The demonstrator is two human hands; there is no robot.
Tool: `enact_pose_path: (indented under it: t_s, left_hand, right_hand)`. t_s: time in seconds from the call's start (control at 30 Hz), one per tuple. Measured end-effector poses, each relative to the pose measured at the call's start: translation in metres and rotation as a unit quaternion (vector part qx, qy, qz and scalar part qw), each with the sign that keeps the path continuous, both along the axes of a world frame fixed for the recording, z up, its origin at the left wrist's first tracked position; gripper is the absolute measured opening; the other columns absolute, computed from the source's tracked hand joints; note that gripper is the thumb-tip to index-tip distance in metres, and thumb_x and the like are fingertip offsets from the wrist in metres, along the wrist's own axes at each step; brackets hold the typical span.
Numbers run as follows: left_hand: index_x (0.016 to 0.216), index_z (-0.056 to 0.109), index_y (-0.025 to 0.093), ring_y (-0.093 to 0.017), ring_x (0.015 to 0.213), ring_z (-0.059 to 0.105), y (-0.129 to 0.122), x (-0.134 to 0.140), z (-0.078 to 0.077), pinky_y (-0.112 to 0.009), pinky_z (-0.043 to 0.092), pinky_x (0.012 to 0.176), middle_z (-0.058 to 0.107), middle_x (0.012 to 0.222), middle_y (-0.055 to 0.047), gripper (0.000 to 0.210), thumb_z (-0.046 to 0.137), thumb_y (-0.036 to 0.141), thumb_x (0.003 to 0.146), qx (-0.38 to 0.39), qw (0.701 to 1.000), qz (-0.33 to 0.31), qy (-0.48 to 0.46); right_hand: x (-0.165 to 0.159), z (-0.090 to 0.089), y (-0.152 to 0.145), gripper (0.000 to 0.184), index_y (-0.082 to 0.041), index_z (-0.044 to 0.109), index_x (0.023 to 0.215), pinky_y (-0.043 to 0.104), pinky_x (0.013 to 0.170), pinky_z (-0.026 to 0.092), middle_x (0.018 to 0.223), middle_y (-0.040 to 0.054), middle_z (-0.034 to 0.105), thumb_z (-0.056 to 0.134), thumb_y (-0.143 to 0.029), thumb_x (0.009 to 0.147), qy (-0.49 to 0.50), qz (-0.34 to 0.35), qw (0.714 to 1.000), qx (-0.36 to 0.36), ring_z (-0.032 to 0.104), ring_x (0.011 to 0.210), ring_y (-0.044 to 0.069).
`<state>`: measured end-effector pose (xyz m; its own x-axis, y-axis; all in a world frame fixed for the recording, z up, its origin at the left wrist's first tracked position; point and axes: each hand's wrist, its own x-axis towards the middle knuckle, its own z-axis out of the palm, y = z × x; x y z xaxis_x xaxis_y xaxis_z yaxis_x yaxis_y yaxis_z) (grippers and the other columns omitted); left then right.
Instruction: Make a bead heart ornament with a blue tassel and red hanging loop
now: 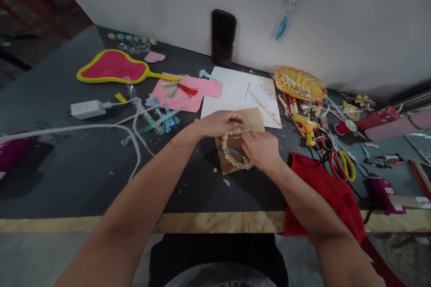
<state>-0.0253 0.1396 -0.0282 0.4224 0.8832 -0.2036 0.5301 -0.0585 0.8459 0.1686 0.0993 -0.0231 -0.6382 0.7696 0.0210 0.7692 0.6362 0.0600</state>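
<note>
A ring of small pale bead-like pieces (226, 151) lies on a brown sheet of paper (254, 119) in front of me. My right hand (261, 148) is closed on the ring's right side, its fingers bent inward over the edge. At the ring's upper left is my left hand (220, 124), palm down, with fingers loosely curled and a gap between them. Whether its fingertips touch the ring is hard to make out. Some blue strands (235, 152) show inside the ring. A white board (218, 83) lies partly beneath the brown paper.
To the right are a wicker basket (299, 83), a yellow glue gun (305, 128), scissors (341, 166) and a red cloth (319, 193). Left lie blue tassels (170, 121), pink paper (198, 98) and a white cable (134, 132). A phone (222, 38) leans on the wall.
</note>
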Motion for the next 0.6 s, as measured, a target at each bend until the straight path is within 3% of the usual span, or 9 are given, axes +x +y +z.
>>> enact_pose_path:
  t_s: [0.13,0.27,0.47,0.6]
  left_hand:
    - [0.111,0.064,0.016,-0.021,0.11,0.067,0.001,-0.001,-0.009,-0.03,0.051,0.09,0.073,0.115,-0.011,0.034,0.053,0.022,0.08,-0.08,0.992,0.029,-0.092]
    - [0.113,0.064,0.016,-0.019,0.1,0.068,0.002,-0.004,-0.014,-0.029,0.05,0.083,0.074,0.108,-0.01,0.038,0.056,0.018,0.075,-0.108,0.987,0.026,-0.119]
    - [0.113,0.068,0.015,-0.016,0.077,0.064,0.002,-0.007,-0.011,-0.024,0.043,0.067,0.07,0.08,-0.002,0.039,0.059,0.023,0.076,-0.044,0.998,-0.003,-0.05]
    - [0.112,0.069,0.015,-0.017,0.083,0.067,0.003,-0.005,-0.007,-0.025,0.046,0.07,0.075,0.089,-0.004,0.04,0.057,0.019,0.074,0.01,1.0,-0.008,0.008]
  right_hand:
    - [0.001,-0.005,0.001,0.028,-0.019,0.071,0.092,0.033,0.067,0.033,0.086,0.0082,0.075,0.045,-0.027,0.1,0.017,0.001,0.999,0.049,0.067,0.078,0.02]
    - [0.0,-0.009,0.001,0.03,-0.019,0.07,0.085,0.033,0.068,0.033,0.081,0.0061,0.074,0.046,-0.029,0.1,0.045,0.015,0.995,0.09,0.067,0.075,0.018]
    - [-0.002,-0.006,0.0,0.03,-0.019,0.069,0.085,0.032,0.067,0.033,0.083,0.0074,0.075,0.047,-0.032,0.101,0.043,0.004,0.997,0.071,0.068,0.078,0.018]
    - [0.001,0.0,0.001,0.024,-0.02,0.068,0.102,0.031,0.061,0.032,0.09,0.0076,0.076,0.054,-0.039,0.098,0.046,-0.036,0.998,-0.012,0.069,0.08,0.021]
